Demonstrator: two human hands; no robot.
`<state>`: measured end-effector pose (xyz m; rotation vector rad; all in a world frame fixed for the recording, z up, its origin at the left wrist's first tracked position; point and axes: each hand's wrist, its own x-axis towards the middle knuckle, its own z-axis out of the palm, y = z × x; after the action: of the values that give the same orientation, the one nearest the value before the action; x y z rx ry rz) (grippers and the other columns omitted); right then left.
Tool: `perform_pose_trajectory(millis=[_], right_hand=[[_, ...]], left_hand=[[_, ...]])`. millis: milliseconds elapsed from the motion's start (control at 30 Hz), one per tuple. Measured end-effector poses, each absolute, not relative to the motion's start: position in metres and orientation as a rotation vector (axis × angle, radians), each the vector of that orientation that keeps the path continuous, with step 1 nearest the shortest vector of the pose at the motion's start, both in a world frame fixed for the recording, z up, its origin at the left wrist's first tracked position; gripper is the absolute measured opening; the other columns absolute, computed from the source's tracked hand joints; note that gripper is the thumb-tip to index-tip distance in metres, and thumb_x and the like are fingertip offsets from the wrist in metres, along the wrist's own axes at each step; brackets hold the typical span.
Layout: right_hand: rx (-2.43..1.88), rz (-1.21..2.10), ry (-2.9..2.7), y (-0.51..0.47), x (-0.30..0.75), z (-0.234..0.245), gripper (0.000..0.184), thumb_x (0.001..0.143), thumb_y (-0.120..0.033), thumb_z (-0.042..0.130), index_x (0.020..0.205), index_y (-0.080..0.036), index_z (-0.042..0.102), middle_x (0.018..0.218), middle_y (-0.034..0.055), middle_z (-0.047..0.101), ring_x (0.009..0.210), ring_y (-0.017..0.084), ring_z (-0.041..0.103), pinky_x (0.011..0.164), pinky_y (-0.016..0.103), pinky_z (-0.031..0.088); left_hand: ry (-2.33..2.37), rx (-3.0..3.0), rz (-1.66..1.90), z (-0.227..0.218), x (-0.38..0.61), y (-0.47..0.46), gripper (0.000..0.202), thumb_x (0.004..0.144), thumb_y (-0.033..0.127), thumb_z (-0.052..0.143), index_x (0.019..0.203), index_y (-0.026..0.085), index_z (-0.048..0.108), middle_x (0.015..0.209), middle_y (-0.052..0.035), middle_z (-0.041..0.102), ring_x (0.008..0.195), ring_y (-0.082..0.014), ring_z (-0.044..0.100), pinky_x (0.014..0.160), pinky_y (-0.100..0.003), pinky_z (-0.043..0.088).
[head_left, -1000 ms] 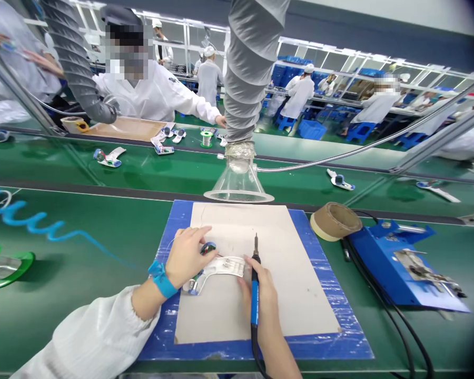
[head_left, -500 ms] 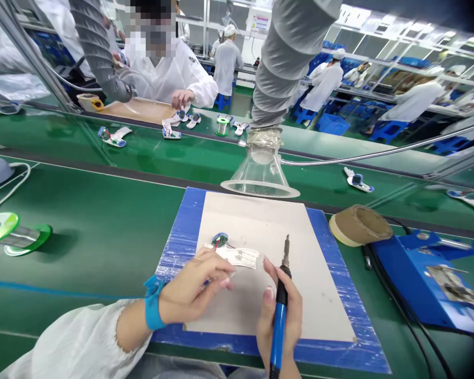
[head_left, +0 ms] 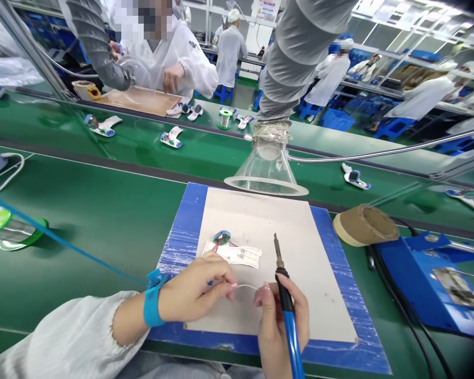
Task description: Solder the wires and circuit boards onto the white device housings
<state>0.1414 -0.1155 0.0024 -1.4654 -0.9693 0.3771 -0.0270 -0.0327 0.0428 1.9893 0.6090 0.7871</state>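
My left hand (head_left: 205,287), with a blue band at its wrist, pinches one end of a thin solder wire (head_left: 246,286). The other end runs to the fingertips of my right hand (head_left: 278,316), which also grips a blue-handled soldering iron (head_left: 292,337), its tip pointing up and away. Beyond my left hand, a white plastic housing (head_left: 240,255) lies on the beige board (head_left: 292,221). A small round green circuit board (head_left: 221,238) with a blue rim is joined to it by red wires. My left fingers partly hide the housing's near-left end.
A clear extraction hood (head_left: 266,173) hangs just past the board. A solder spool (head_left: 13,229) stands left; a tape roll (head_left: 365,225) and blue iron stand (head_left: 426,284) are right. White-and-blue device parts (head_left: 355,178) lie along the green line. A co-worker (head_left: 174,58) sits opposite.
My hands have closed toward each other, and the solder wire now shows stretched between them. The soldering iron has tilted to the left at its tip. The co-worker's hand has shifted.
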Motion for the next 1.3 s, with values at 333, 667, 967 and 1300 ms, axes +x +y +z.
perform_pose_trajectory(millis=[333,667,967,1300], right_hand=[[-1.509,0.099,-1.057,-0.115,0.156,-0.016,0.030,0.090,-0.019,0.065,0.120,-0.018,0.062,0.074,-0.0001,0.069,0.066,0.012,0.068,0.067,0.024,0.057],[-1.472,-0.178,-1.495,-0.129,0.159,-0.009,0.033,0.086,-0.009,0.062,0.116,-0.022,0.067,0.087,0.0050,0.071,0.071,0.015,0.068,0.060,0.027,0.055],[-1.430,-0.244,-1.606,-0.127,0.158,-0.010,0.034,0.084,-0.011,0.063,0.116,-0.022,0.067,0.084,0.0036,0.072,0.071,0.017,0.069,0.060,0.028,0.058],[-1.413,-0.279,-1.633,-0.127,0.157,-0.010,0.033,0.084,-0.010,0.063,0.115,-0.020,0.067,0.082,0.0044,0.072,0.069,0.017,0.069,0.060,0.028,0.058]], left_hand=[[1.158,2.121,1.199,0.024,-0.038,-0.015,0.011,0.091,0.018,0.064,0.082,0.017,0.070,0.059,0.0043,0.048,0.054,-0.0094,0.047,0.054,-0.022,0.038],[1.191,2.167,1.107,0.016,-0.034,-0.015,0.013,0.087,0.018,0.062,0.074,0.019,0.063,0.060,0.0039,0.050,0.058,-0.0116,0.048,0.064,-0.027,0.038],[1.133,2.128,1.180,0.012,-0.032,-0.015,0.013,0.086,0.015,0.063,0.074,0.018,0.063,0.061,0.0051,0.047,0.059,-0.0111,0.046,0.065,-0.027,0.036],[1.115,2.128,1.186,0.011,-0.030,-0.014,0.012,0.086,0.014,0.064,0.075,0.018,0.062,0.061,0.0054,0.046,0.059,-0.0113,0.045,0.064,-0.027,0.036]])
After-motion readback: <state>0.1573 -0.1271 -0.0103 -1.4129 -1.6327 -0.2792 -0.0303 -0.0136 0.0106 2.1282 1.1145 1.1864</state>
